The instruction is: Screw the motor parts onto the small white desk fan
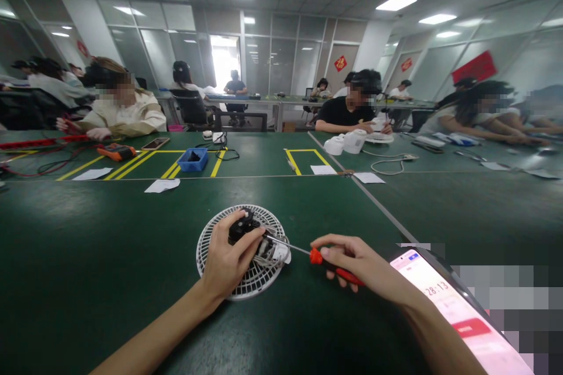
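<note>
- My left hand (229, 261) rests on the round white plastic fan grille (243, 252), which lies flat on the smooth dark green table (88, 258); my fingers curl closed around the small black motor block (241, 227) at the grille's centre.
- My right hand (358, 261), just right of the grille, grips the glossy red plastic handle of a slim screwdriver (313, 255); its thin steel shaft slants left to the white wiring part beside the motor.
- A flat pink-screened phone (457, 310) lies well right of the grille.
- Far beyond the grille, a rectangular blue plastic tray (193, 160) sits between yellow tape lines, and paper slips lie near it.
- Other people work at tables further back.
</note>
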`<state>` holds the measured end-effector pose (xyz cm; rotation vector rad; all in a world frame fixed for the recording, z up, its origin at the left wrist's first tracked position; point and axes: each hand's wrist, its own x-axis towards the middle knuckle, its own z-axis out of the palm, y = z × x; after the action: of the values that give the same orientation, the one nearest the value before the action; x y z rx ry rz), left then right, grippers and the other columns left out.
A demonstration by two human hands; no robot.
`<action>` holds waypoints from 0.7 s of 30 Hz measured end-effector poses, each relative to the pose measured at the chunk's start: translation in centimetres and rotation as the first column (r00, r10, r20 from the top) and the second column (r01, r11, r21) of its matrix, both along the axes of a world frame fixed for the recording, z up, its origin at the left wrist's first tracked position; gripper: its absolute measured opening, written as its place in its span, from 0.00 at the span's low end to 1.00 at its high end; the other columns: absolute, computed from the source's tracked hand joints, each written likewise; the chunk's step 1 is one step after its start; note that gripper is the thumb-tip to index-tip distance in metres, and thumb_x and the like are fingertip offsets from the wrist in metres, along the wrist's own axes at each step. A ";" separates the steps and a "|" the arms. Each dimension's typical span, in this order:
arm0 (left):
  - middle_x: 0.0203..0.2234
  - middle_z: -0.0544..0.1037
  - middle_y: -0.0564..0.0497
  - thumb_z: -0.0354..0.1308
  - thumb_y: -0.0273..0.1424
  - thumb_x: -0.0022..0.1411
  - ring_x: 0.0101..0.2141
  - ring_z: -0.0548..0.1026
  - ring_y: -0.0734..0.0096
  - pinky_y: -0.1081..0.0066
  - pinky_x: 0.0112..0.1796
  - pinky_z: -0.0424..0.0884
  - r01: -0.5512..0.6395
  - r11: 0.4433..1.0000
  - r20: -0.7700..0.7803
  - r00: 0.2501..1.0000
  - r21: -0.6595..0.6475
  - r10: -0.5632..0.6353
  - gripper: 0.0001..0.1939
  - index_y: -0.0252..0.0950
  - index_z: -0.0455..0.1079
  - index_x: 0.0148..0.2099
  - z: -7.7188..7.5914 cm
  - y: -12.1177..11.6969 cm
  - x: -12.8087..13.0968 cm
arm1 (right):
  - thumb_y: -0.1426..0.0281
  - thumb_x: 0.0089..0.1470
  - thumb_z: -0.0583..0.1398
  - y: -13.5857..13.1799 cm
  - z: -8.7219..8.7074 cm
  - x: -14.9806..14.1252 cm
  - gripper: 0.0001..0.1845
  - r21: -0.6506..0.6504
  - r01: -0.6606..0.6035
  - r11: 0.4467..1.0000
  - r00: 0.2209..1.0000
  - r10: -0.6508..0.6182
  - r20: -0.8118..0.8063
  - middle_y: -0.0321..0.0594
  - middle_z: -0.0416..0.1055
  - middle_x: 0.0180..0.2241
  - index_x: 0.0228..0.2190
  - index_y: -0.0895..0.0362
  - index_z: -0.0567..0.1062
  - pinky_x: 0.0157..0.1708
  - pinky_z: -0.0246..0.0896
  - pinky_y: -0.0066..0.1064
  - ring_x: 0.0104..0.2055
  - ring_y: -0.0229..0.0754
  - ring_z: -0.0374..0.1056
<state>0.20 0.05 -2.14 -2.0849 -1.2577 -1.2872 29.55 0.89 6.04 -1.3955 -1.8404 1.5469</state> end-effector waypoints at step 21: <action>0.57 0.67 0.45 0.65 0.27 0.63 0.57 0.72 0.57 0.52 0.55 0.77 0.005 1.000 0.112 0.994 0.026 -0.008 0.11 0.41 0.75 0.48 0.1 -0.1 0.2 | 0.47 0.57 0.62 0.3 -0.4 0.2 0.26 0.077 0.037 0.996 0.999 -0.036 -0.012 0.40 0.73 0.34 0.37 0.58 0.74 0.20 0.54 0.25 0.24 0.34 0.65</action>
<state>0.39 -0.02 -2.03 -2.0256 -1.2753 -1.4329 29.78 1.19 5.66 -1.3764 -1.8378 1.4473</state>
